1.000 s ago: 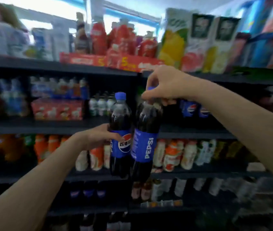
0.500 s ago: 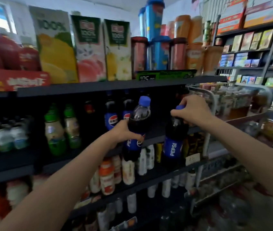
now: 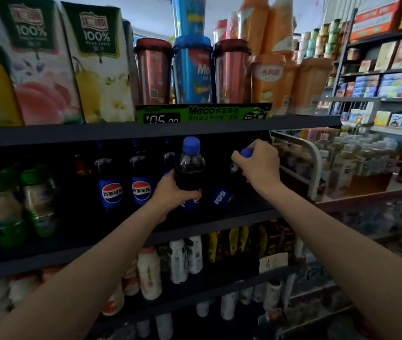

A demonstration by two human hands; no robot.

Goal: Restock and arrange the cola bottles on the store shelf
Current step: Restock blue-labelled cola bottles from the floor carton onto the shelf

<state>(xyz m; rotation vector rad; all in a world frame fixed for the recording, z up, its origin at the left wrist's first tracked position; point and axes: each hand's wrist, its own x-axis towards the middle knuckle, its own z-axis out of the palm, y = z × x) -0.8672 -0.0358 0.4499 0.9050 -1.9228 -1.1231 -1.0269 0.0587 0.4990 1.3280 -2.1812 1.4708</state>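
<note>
Partly done, judging by the row: two cola bottles already stood on the shelf to the left of the left hand, labels facing out, with more dark bottles dimly behind them. Two more not yet set down for sure. Left hand wrapped around the body of a blue-capped bottle, thumb across the label, held upright at the shelf front; could not tell whether its base touched the shelf. Right hand clamped from above over the neck and blue cap of a second bottle, just right of the first, deep in shadow and apparently tilted. Left to do, as a judgement: seat both, push them in line with the standing pair, turn labels forward.

Read on the standing pair: the round red, white and blue Pepsi logo with Chinese characters. Read on the right hand's bottle: "PEPSI" in white on blue. Above the hands, a green price strip with "Meco" and "¥05.00". Further up and left, juice cartons marked "100%". Other print too blurred to read
</note>
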